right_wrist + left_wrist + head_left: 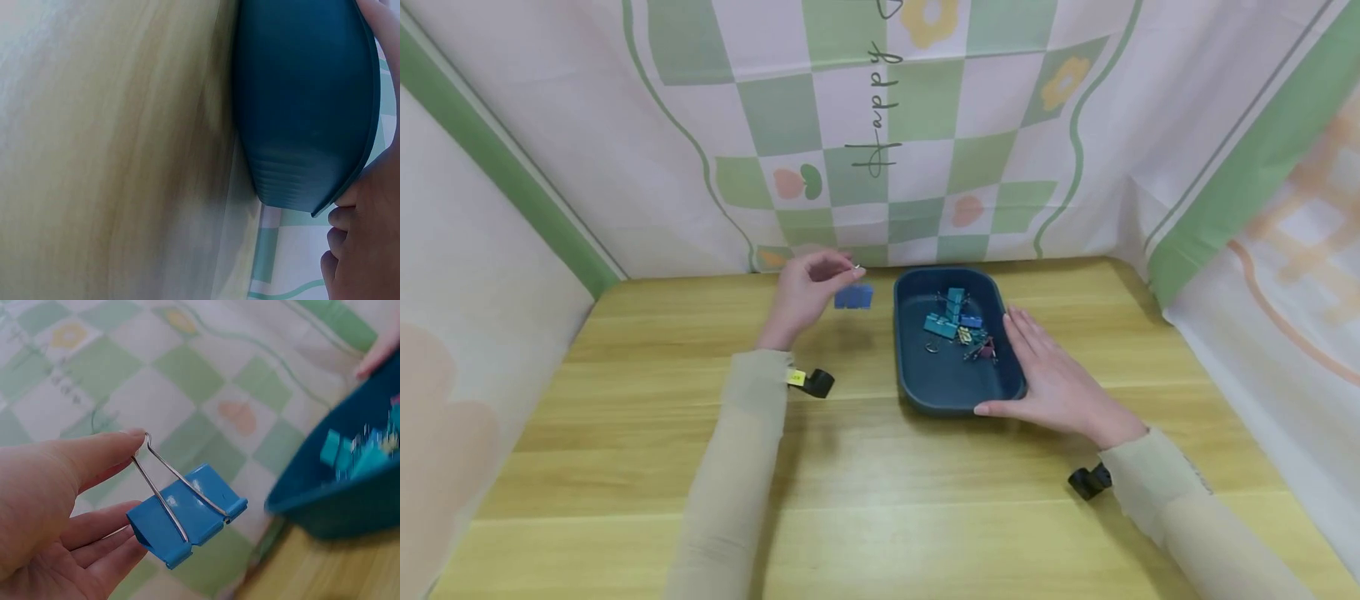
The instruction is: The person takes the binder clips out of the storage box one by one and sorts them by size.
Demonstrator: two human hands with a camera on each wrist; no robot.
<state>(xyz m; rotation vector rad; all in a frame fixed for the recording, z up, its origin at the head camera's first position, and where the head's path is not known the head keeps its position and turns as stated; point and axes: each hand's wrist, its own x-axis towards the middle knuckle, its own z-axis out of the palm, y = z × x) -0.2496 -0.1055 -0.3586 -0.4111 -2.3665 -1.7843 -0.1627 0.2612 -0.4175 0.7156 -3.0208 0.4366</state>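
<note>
By one of its wire handles, a large blue binder clip (187, 506) hangs from my left hand (807, 292), pinched between thumb and fingers. In the head view this clip (853, 297) is above the table, left of a dark blue tray (951, 392). My right hand (1060, 379) touches the tray's near right corner, fingers fairly straight along the right side and thumb at the near rim. Inside the tray lie teal binder clips (941, 325), a smaller blue clip (971, 321), a yellow clip (964, 335), a dark red clip (987, 348) and a small metal ring (932, 347).
The tray stands on a wooden table (842, 492) near its back edge. A checked green and white cloth (850, 108) hangs behind the table, with further cloth at both sides. Black wrist-camera mounts (818, 383) stick out at both sleeves.
</note>
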